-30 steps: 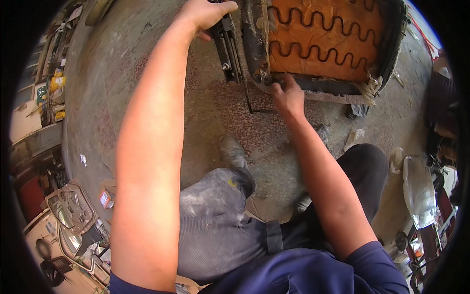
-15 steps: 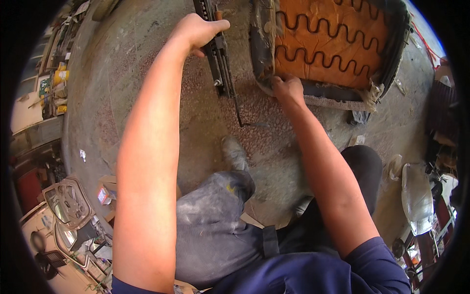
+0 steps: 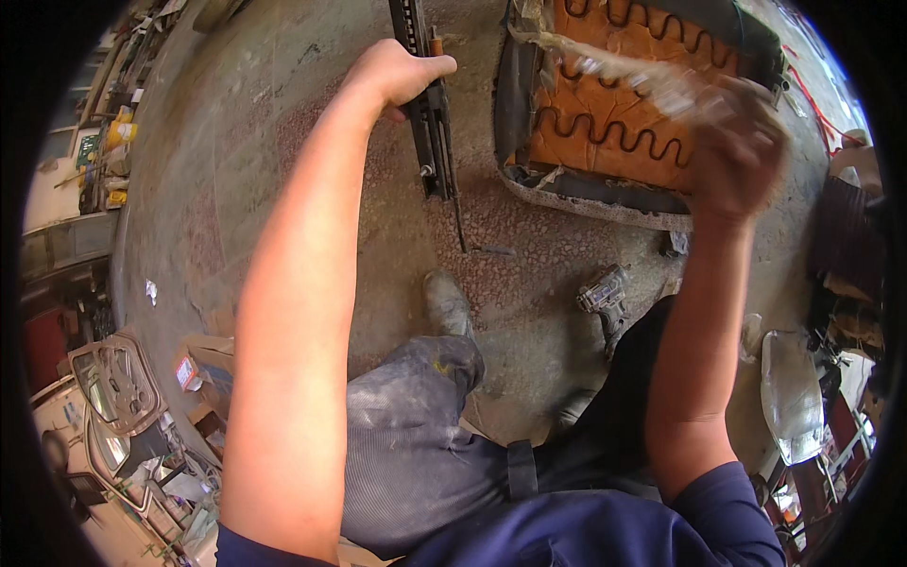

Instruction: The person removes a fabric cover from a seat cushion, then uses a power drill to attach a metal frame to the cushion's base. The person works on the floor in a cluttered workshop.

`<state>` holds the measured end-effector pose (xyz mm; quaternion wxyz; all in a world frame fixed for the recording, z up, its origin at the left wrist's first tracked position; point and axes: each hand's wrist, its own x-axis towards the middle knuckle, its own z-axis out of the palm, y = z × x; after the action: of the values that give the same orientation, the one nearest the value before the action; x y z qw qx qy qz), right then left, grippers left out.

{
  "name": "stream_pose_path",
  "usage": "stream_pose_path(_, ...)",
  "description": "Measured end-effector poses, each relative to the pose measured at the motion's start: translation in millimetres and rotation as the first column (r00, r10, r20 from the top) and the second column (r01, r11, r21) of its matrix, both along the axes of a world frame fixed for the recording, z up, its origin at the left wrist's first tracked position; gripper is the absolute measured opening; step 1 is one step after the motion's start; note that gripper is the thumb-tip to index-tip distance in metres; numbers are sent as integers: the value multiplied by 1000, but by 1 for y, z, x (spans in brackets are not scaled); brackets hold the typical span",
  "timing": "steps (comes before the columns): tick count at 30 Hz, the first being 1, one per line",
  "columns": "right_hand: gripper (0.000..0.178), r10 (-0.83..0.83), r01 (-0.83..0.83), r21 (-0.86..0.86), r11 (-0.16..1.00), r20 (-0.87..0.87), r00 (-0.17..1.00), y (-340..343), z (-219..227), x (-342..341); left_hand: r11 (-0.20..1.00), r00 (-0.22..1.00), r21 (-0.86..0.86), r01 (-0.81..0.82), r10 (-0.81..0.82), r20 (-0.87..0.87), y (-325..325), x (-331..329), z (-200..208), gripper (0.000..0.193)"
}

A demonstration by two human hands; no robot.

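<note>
Orange-panelled, the seat [image 3: 614, 156] lies right of the fingers of the left hand [image 3: 397, 76], partly beneath those of the right hand [image 3: 742, 151]. Left fingers wrap a black metal rail [image 3: 436, 142]; blurred right fingers seem closed on a pale strip [image 3: 605, 61] trailing leftward.

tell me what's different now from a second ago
The right hand has left the near-left corner of the upturned seat and swung right; blurred, it seems to hold a pale strip stretching across the seat. A power tool on the floor now shows more fully. The left hand still grips the black metal rail.
</note>
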<state>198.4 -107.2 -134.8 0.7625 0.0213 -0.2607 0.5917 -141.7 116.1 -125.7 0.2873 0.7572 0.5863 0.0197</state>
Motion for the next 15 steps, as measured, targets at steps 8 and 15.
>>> stream_pose_path(8,17,-263,550,-482,682,540,800,-80,-25,74,992,999,-124,-33,35,20,2,18,-3,62)
stream_pose_path(15,37,82,60,-832,551,126,989,4,-75,-65,986,995,-134,-97,97,-2,-8,25,3,58)
